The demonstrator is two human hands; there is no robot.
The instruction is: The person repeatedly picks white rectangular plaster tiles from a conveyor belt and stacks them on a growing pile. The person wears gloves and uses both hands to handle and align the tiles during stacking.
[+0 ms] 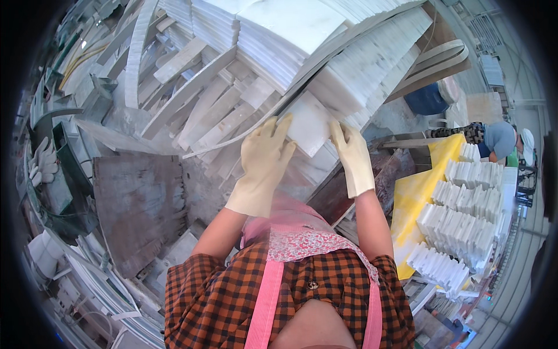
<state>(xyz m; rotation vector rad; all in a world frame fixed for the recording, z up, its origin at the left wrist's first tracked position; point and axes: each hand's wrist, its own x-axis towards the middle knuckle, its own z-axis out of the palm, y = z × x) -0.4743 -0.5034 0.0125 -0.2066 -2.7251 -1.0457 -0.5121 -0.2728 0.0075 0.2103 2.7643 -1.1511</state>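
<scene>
A flat white stone tile [308, 123] with faint veining lies at a tilt between my hands, over the end of a pile of stone pieces. My left hand [261, 160], in a cream rubber glove, grips its left edge, the thumb near the lower side. At the right edge, my right hand [353, 156], gloved the same way, holds it with fingers pressed along the side. The undersides of the tile and some fingertips are hidden. Just beyond it stands a stack of white slabs [372, 67], beside a long grey strip [325, 52].
Offcut stone strips [215, 116] are heaped to the left, below stacked slabs [290, 23]. A brown board [136, 212] leans at lower left, near a dark green bin [67, 192]. On the right, rows of white tiles [465, 198] stand by a yellow sheet [421, 192]; another person [500, 139] bends beyond.
</scene>
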